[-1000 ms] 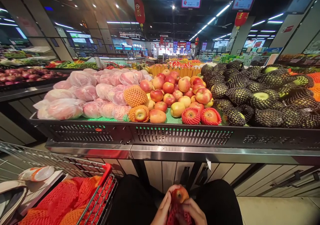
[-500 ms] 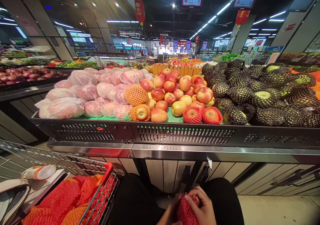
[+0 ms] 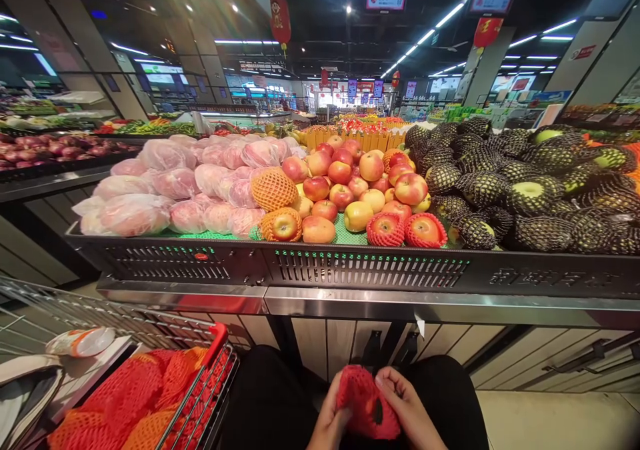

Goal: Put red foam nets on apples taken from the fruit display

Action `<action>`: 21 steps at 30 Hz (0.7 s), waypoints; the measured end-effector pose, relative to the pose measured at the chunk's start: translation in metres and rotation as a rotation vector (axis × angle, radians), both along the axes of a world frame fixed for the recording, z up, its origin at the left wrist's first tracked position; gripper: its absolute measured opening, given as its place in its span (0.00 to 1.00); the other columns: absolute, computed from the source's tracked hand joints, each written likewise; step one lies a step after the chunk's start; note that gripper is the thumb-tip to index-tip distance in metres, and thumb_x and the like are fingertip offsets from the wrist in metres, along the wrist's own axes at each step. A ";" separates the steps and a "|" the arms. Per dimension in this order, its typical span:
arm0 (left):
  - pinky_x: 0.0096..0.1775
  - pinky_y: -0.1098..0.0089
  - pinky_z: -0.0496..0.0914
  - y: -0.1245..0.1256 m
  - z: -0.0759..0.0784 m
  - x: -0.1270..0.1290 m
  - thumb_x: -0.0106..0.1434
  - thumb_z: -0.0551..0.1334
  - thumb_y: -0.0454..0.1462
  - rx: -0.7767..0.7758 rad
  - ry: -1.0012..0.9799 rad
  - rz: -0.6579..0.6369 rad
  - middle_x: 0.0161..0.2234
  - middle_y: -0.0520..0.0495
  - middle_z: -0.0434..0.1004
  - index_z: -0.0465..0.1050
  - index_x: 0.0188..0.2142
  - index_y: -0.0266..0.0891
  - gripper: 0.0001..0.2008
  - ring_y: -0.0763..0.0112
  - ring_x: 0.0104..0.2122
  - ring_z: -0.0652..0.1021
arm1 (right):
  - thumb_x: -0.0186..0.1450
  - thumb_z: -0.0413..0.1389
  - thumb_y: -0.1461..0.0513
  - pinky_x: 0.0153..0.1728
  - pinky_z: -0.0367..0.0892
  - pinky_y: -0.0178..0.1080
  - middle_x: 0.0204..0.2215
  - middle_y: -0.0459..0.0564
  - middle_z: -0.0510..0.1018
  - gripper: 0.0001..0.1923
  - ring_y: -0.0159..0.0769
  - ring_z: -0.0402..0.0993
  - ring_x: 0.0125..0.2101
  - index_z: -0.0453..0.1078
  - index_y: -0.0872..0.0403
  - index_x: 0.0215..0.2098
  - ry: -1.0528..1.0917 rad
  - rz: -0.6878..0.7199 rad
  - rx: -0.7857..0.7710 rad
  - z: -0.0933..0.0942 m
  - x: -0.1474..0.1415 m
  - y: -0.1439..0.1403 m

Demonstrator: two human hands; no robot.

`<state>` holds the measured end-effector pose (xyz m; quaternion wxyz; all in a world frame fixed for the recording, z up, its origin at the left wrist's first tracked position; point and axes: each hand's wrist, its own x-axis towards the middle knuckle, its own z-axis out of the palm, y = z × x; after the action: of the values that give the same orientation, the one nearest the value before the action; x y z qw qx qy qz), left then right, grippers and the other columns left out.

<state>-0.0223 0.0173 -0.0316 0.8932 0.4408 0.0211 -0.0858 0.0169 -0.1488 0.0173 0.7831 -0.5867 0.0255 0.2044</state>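
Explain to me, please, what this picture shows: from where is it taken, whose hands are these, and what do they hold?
The picture comes from a camera worn on a person's head, looking forward and down. At the bottom are that person's own bare hands: the left hand and the right hand together hold a red foam net wrapped around a fruit. In front stands a shop display stand with loose apples, bagged fruit and fruit in black nets. At the lower left, a shopping cart holds more red and orange nets.
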 end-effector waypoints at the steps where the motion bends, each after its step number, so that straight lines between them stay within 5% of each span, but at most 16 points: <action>1: 0.66 0.51 0.52 0.001 0.000 0.001 0.55 0.69 0.51 -0.026 0.010 0.025 0.60 0.41 0.69 0.70 0.58 0.47 0.32 0.48 0.64 0.63 | 0.56 0.65 0.46 0.20 0.49 0.27 0.18 0.39 0.65 0.22 0.21 0.53 0.17 0.67 0.55 0.28 0.037 0.023 0.061 -0.003 -0.003 0.001; 6: 0.63 0.53 0.59 0.006 0.003 0.001 0.57 0.67 0.50 0.004 0.091 0.110 0.63 0.42 0.65 0.65 0.61 0.47 0.33 0.48 0.63 0.64 | 0.57 0.65 0.47 0.14 0.41 0.25 0.16 0.39 0.66 0.21 0.17 0.47 0.13 0.71 0.57 0.29 0.189 0.165 0.215 -0.028 -0.015 0.010; 11: 0.67 0.52 0.50 0.005 0.005 0.001 0.59 0.65 0.51 0.170 0.000 0.171 0.66 0.41 0.59 0.62 0.61 0.44 0.34 0.47 0.67 0.57 | 0.56 0.69 0.53 0.29 0.67 0.31 0.30 0.46 0.80 0.17 0.29 0.74 0.26 0.75 0.53 0.39 0.287 0.017 0.502 -0.055 -0.023 0.022; 15: 0.67 0.51 0.47 0.002 0.010 0.002 0.62 0.61 0.52 0.260 -0.056 0.171 0.67 0.38 0.56 0.58 0.62 0.43 0.33 0.48 0.67 0.57 | 0.54 0.70 0.54 0.34 0.72 0.36 0.39 0.49 0.83 0.25 0.34 0.80 0.33 0.73 0.48 0.48 0.382 -0.065 0.593 -0.074 -0.028 0.027; 21: 0.65 0.51 0.54 -0.003 0.018 0.009 0.63 0.61 0.53 0.209 -0.185 0.238 0.64 0.39 0.60 0.61 0.51 0.46 0.23 0.51 0.64 0.62 | 0.43 0.75 0.54 0.46 0.73 0.44 0.43 0.50 0.83 0.31 0.42 0.81 0.43 0.74 0.47 0.44 0.411 -0.193 0.585 -0.083 -0.029 0.024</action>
<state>-0.0136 0.0138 -0.0131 0.8446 0.5315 -0.0004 0.0640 -0.0120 -0.1247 -0.0660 0.9119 -0.2798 0.1782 0.2418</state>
